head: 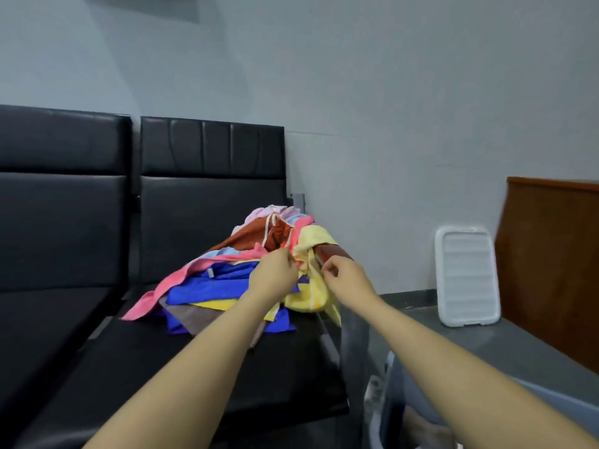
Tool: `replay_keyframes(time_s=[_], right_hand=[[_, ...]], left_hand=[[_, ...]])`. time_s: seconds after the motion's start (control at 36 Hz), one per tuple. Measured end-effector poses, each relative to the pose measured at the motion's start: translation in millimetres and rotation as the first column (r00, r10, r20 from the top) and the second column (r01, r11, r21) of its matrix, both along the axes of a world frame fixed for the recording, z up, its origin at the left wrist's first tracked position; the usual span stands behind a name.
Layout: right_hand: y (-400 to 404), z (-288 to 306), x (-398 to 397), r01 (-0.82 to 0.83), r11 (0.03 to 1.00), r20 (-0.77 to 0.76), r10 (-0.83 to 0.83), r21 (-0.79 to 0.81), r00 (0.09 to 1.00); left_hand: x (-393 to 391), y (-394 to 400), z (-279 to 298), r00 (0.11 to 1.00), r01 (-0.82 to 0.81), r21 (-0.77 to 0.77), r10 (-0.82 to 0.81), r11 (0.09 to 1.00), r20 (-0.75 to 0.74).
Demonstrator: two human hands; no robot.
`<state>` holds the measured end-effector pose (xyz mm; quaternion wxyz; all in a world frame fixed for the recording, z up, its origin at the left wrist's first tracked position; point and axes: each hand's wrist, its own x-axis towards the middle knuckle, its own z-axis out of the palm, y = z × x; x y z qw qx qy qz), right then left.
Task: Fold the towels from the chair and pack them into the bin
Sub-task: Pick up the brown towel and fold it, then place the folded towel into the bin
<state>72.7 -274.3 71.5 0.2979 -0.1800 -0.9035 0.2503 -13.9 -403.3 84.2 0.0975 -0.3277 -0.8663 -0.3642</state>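
A heap of towels [227,280] in pink, blue, brown, yellow and grey lies on the right-hand black chair seat [201,367]. A pale yellow towel [309,298] hangs over the chair's right armrest [334,251]. My left hand [275,275] pinches this towel's upper edge near the top of the heap. My right hand [345,275] pinches the same yellow towel a little to the right, beside the armrest. The grey-blue bin [408,393] stands on the floor at the lower right, partly hidden behind my right forearm.
A second black chair [58,254] adjoins on the left. The bin's white lid [466,277] leans upright on a grey ledge [518,348] at the right, next to a brown wooden panel [551,260]. A grey wall stands behind.
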Motion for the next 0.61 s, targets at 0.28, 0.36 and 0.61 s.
replay_keyframes(time_s=[0.28,0.36,0.61], right_hand=[[-27.7,14.3,-115.9,-0.166,0.983,0.009,0.166,0.077,0.986],[-25.0,11.0,-146.0,-0.161,0.981,0.043,0.157,0.112,0.987],[-5.7,-17.5,-238.1,-0.176,0.978,0.154,0.158,0.111,0.975]], left_hand=[[-95.0,-52.1,7.6,0.988,-0.156,-0.026,0.156,0.988,0.015],[-118.1,-53.4,4.1,0.986,-0.167,-0.049,0.168,0.985,0.012],[-199.4,-40.0,-20.1,0.980,-0.178,-0.124,0.187,0.976,0.067]])
